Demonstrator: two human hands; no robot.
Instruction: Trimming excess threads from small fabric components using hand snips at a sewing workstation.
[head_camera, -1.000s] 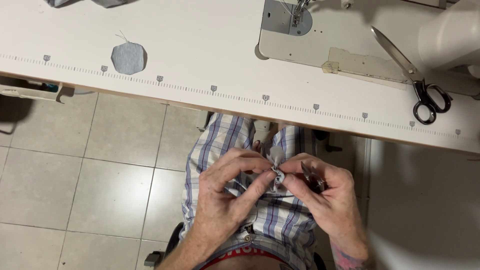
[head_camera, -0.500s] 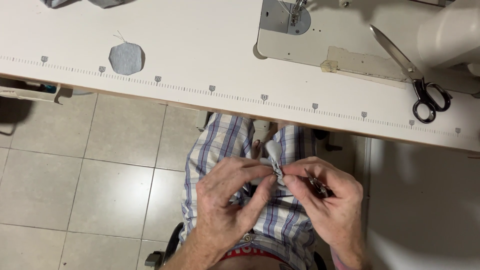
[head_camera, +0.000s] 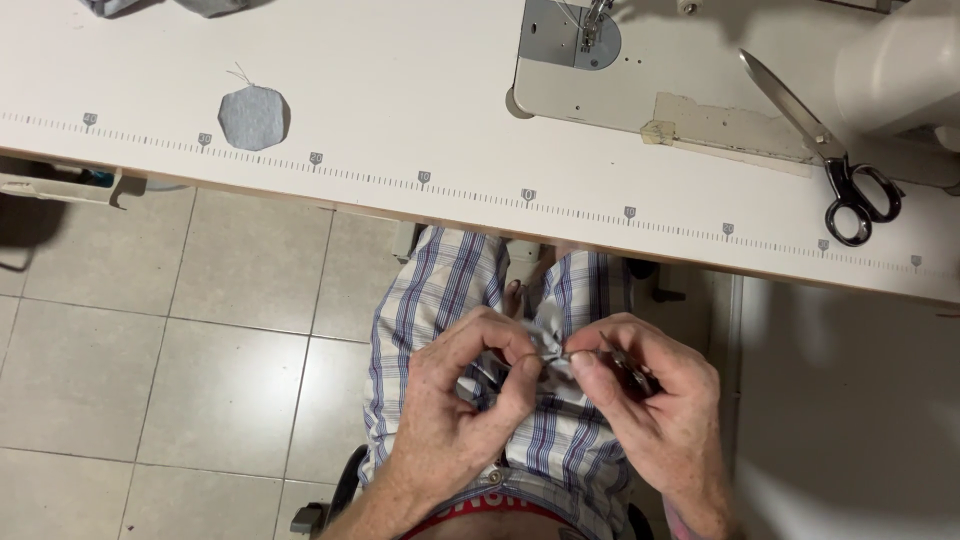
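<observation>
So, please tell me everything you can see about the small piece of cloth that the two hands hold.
The small piece of cloth is pale grey, soft and crumpled into a bunch. It is held in the air over the lap, below the table edge. The left hand pinches it with thumb and fingers from one side, the right hand from the other. Most of it is hidden by the fingers, so its full shape cannot be told.

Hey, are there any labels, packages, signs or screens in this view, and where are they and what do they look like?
No packages, signs or screens.
Measuring scale: a printed strip along the front edge of the white table, fine dark ticks with small grey tags spaced along it.
Tape patch: on the sewing machine bed, a flat beige strip, beside the scissors.
</observation>
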